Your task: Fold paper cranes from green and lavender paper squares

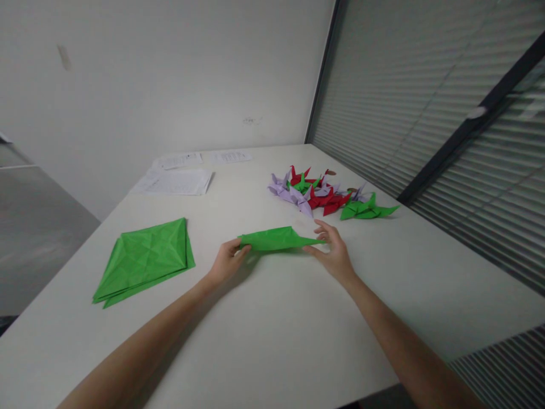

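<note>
A partly folded sheet of green origami paper [272, 239] is held just over the white table, stretched between both hands. It is wide on the left and narrows to a point on the right. My left hand [230, 258] pinches its left end between thumb and fingers. At the pointed right end, the thumb and fingers of my right hand [334, 253] close on the tip. To the left lies a stack of creased green paper sheets [147, 253]. Beyond my right hand sits a cluster of finished paper cranes, among them a green crane [368, 209], a red crane [327, 200] and a lilac crane [301, 199].
The white table [264, 341] reaches back to a plain wall. Printed paper sheets [174, 182] lie at the back left. Along the right side runs a window with blinds [417, 102] and a dark frame. The table's front edge shows at the lower right.
</note>
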`<state>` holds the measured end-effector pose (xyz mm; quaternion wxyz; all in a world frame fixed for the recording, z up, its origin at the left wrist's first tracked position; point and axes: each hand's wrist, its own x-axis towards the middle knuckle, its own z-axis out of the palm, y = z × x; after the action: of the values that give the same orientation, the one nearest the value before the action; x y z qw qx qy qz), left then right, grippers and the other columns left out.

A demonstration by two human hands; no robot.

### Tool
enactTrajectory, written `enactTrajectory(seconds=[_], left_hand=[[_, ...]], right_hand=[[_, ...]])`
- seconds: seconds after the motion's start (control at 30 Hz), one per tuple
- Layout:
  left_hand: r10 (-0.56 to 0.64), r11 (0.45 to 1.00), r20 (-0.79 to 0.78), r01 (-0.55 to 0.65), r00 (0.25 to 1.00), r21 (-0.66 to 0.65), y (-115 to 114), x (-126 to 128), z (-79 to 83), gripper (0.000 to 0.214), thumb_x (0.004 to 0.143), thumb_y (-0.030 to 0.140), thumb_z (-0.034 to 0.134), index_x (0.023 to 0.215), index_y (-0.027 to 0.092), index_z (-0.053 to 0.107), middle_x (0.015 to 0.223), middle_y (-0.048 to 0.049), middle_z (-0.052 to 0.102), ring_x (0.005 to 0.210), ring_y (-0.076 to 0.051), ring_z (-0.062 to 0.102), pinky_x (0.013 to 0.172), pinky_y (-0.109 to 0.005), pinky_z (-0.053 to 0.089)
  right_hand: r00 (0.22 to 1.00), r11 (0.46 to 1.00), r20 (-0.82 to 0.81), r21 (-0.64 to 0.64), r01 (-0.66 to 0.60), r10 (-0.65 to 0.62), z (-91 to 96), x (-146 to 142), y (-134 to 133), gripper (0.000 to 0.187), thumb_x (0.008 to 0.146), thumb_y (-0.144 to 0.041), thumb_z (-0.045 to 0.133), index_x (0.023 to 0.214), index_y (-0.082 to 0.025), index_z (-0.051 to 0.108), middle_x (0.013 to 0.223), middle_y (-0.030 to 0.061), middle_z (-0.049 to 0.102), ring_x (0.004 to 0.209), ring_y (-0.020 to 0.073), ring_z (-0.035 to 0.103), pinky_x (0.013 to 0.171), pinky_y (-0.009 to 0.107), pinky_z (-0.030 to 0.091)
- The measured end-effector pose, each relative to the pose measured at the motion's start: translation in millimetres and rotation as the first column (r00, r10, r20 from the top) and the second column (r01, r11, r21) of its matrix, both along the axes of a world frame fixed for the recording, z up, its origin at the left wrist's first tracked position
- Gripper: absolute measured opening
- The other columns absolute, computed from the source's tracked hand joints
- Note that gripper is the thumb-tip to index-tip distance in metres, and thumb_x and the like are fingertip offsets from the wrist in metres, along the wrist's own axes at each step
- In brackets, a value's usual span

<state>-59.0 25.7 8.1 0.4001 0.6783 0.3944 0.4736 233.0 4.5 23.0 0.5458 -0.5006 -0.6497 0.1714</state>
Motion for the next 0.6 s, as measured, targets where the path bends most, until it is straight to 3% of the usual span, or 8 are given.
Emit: enactTrajectory(seconds=[0.07,0.13,0.2,0.3,0.37,0.47,0.6], left_hand=[[0.008,0.994,0.182,0.012,0.983,-0.111,-1,5,2.4,0.031,0.077,0.040,0.070,0.090,0.012,0.072,0.086,-0.0090,0.073,0.084,-0.023,0.063,0.078,-0.035,0.052],[0.014,0.985,0.277,0.033,0.961,-0.166,-3,8,5.0,0.033,0.073,0.041,0.074,0.089,0.012,0.072,0.085,-0.0093,0.072,0.083,-0.023,0.062,0.077,-0.035,0.052],[0.030,0.987,0.264,0.013,0.964,-0.158,-4,9,6.6,0.031,0.072,0.041,0.075,0.086,0.013,0.073,0.084,-0.0084,0.069,0.080,-0.020,0.060,0.073,-0.033,0.051],[0.147,0.987,0.099,-0.139,0.984,-0.079,-3,5,6.4,0.023,0.069,0.038,0.078,0.075,0.016,0.073,0.079,-0.0042,0.060,0.070,-0.014,0.054,0.062,-0.025,0.048],[0.204,0.976,0.035,-0.201,0.978,-0.082,-1,2,5.2,0.021,0.068,0.036,0.079,0.072,0.017,0.073,0.077,-0.0015,0.053,0.061,-0.009,0.048,0.054,-0.022,0.044],[0.130,0.975,0.157,-0.097,0.979,-0.201,0,1,4.0,0.025,0.062,0.034,0.083,0.080,0.017,0.075,0.093,-0.0042,0.056,0.064,-0.009,0.054,0.057,-0.023,0.049],[0.021,0.930,0.423,0.137,0.906,-0.341,-3,3,6.3,0.030,0.047,0.024,0.091,0.071,0.015,0.075,0.120,-0.0109,0.060,0.092,-0.021,0.064,0.079,-0.033,0.055]], right_hand=[[0.985,0.974,-0.165,-0.211,-0.082,0.048,-6.0,1,3,0.073,0.060,-0.049,0.082,0.125,-0.025,0.058,0.091,0.0027,0.062,0.067,0.0156,0.059,0.061,0.032,0.050],[0.954,0.901,-0.284,-0.384,-0.203,0.094,-11.6,0,5,0.064,0.059,-0.051,0.081,0.113,-0.021,0.064,0.078,0.0003,0.061,0.058,0.0132,0.056,0.055,0.030,0.048],[0.926,0.851,-0.362,-0.449,-0.272,0.105,-14.5,-3,5,0.051,0.059,-0.050,0.081,0.098,-0.019,0.069,0.072,0.0002,0.062,0.058,0.0138,0.057,0.056,0.030,0.049],[0.907,0.895,-0.410,-0.363,-0.260,0.098,-13.1,-5,4,0.037,0.059,-0.045,0.083,0.083,-0.020,0.072,0.100,0.0053,0.067,0.072,0.0162,0.063,0.068,0.034,0.054],[0.911,0.935,-0.400,-0.276,-0.222,0.098,-10.5,-3,4,0.028,0.061,-0.042,0.083,0.078,-0.022,0.074,0.122,0.0062,0.061,0.088,0.0195,0.065,0.080,0.036,0.054],[0.912,0.945,-0.362,-0.185,-0.271,0.191,-7.5,4,4,0.021,0.066,-0.041,0.081,0.079,-0.025,0.077,0.117,0.0061,0.066,0.104,0.0249,0.063,0.094,0.041,0.049],[0.898,0.918,-0.304,-0.138,-0.372,0.318,-6.1,9,3,0.026,0.066,-0.045,0.081,0.086,-0.029,0.078,0.098,0.0067,0.073,0.099,0.0271,0.065,0.094,0.044,0.048]])
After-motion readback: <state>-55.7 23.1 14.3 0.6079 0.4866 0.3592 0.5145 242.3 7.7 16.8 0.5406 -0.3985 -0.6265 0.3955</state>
